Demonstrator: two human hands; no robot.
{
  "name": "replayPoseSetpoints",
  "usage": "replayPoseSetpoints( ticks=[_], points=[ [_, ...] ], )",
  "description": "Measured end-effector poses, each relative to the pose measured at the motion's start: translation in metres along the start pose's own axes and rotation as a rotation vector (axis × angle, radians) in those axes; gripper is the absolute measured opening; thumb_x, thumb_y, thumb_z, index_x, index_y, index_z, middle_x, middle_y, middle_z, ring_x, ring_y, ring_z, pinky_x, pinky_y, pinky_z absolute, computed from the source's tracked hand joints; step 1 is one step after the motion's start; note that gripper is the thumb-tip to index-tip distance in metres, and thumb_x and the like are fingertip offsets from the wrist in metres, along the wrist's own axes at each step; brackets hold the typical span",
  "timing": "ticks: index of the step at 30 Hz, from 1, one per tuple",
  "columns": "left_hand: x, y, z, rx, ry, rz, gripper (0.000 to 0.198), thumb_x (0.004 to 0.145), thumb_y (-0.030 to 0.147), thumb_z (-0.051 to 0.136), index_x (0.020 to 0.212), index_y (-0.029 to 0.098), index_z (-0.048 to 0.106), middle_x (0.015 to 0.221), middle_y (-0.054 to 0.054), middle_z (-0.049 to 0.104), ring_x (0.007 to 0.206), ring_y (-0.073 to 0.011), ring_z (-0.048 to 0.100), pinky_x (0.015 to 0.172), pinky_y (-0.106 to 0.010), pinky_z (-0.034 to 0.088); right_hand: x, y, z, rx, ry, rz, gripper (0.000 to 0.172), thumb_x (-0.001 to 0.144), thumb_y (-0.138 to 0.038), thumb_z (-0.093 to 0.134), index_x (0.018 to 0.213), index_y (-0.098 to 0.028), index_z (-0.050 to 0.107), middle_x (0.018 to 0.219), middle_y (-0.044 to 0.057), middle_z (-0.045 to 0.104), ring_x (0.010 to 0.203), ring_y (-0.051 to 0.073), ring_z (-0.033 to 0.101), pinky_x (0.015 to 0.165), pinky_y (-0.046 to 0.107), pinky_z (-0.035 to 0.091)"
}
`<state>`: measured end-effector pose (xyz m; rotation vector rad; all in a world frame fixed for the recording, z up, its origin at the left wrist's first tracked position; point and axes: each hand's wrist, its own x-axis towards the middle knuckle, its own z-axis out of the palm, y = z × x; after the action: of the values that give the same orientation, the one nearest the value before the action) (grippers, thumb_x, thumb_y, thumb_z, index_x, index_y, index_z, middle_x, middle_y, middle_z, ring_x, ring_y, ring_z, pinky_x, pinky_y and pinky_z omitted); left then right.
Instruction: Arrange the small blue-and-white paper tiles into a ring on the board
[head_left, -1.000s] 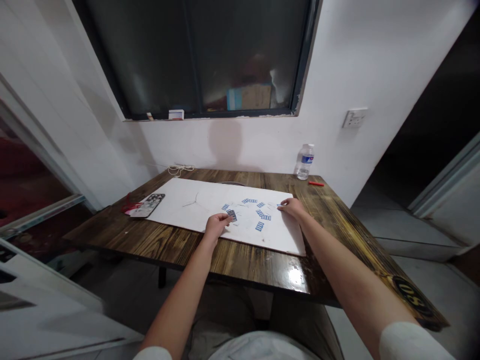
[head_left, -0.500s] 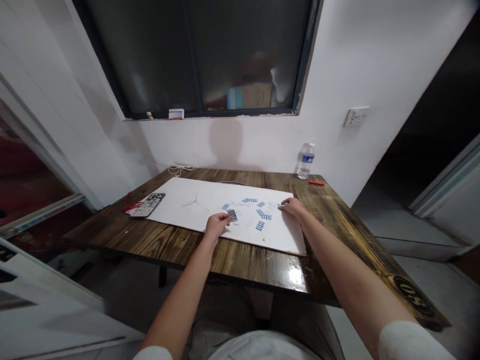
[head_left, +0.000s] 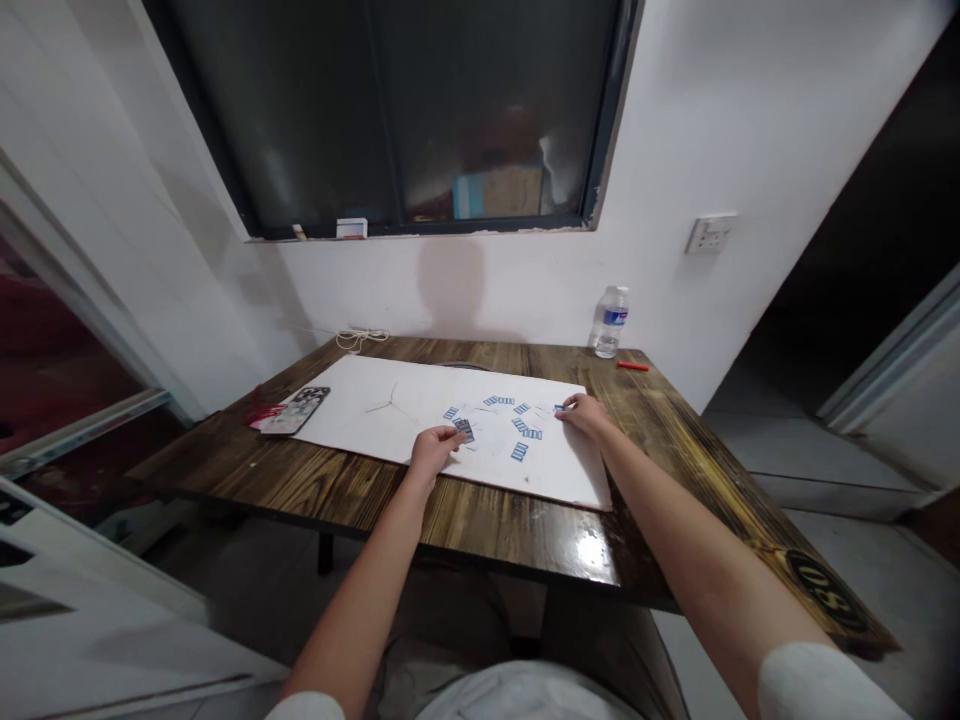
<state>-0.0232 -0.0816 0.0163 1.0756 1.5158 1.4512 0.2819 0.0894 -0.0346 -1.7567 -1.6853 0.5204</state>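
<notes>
Several small blue-and-white cards [head_left: 520,430] lie scattered on a white sheet [head_left: 375,405] spread over a dark wooden table [head_left: 480,520]. My left hand [head_left: 431,450] rests on the sheet with its fingers pinched on a few stacked cards [head_left: 464,430]. My right hand [head_left: 583,414] is at the right side of the scatter, its fingertips closed on one small card [head_left: 559,408] at the sheet's surface.
A phone [head_left: 297,409] and something red lie at the sheet's left end. A water bottle [head_left: 610,322] and a red marker [head_left: 632,366] stand near the wall at the back right. A coiled white cord [head_left: 361,338] sits at the back. A wall socket [head_left: 710,233] is above.
Nearly nothing has moved. My right hand has shifted slightly on the card at the right; my left hand keeps its hold on the stacked cards.
</notes>
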Motion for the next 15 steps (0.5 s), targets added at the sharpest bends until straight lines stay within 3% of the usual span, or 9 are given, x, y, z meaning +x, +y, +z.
replayPoseSetpoints(
  ticks=[15],
  points=[
    [-0.001, 0.002, 0.000, -0.004, -0.001, 0.007, 0.039, 0.042, 0.042, 0.084, 0.068, 0.014, 0.072, 0.062, -0.002, 0.065, 0.054, -0.0102, 0.052, 0.053, -0.023, 0.039, -0.016, -0.010, -0.007, 0.045, 0.025, -0.014, 0.025, 0.058, -0.030, 0.079, 0.077, -0.023, 0.065, 0.083, 0.000, 0.069, 0.078, 0.018, 0.061, 0.066, 0.027, 0.039]
  ],
)
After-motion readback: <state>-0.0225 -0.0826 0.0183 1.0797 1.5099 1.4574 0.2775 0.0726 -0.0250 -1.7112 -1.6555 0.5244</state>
